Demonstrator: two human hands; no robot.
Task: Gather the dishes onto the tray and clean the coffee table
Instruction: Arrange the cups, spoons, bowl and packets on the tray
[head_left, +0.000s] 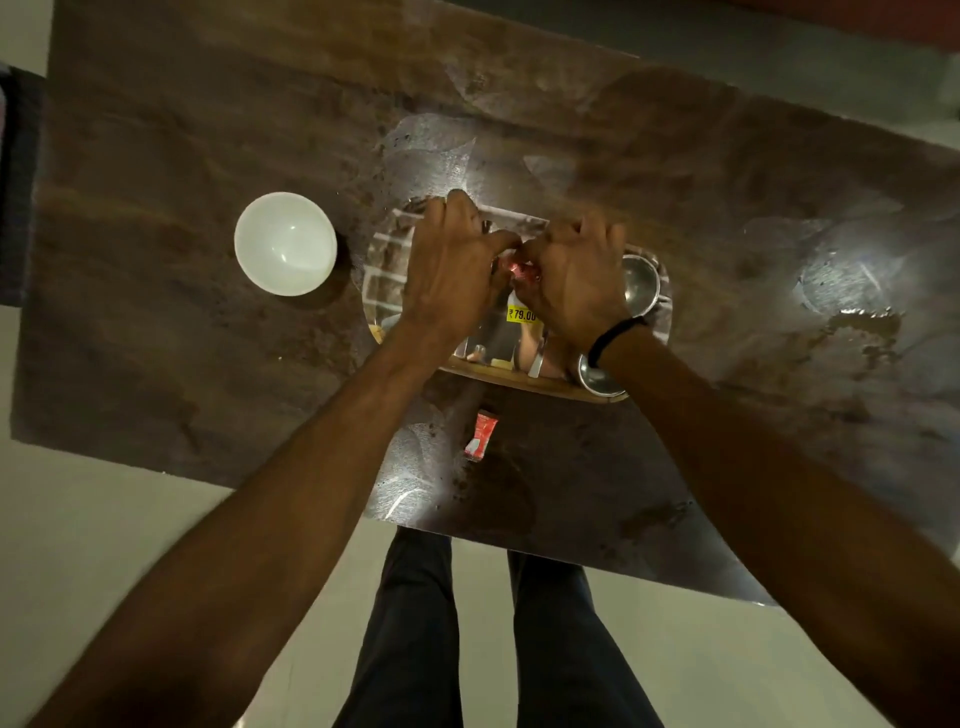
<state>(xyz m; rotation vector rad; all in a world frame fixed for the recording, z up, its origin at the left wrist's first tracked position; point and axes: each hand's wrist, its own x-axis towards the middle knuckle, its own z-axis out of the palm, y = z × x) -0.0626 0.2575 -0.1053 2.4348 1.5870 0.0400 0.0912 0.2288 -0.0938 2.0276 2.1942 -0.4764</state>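
Observation:
A shiny steel tray lies in the middle of the dark wooden coffee table. Over it, my left hand and my right hand meet, both pinching a small red packet between the fingertips. A yellow price sticker shows on the tray under my hands. Two small steel bowls sit on the tray's right side, one behind my right hand and one at the near corner, partly hidden by my wrist. A white bowl stands on the table left of the tray.
A torn red sachet lies on the table just in front of the tray. Dusty smears and a wet stain mark the table's right part. My legs stand at the table's near edge on a pale floor.

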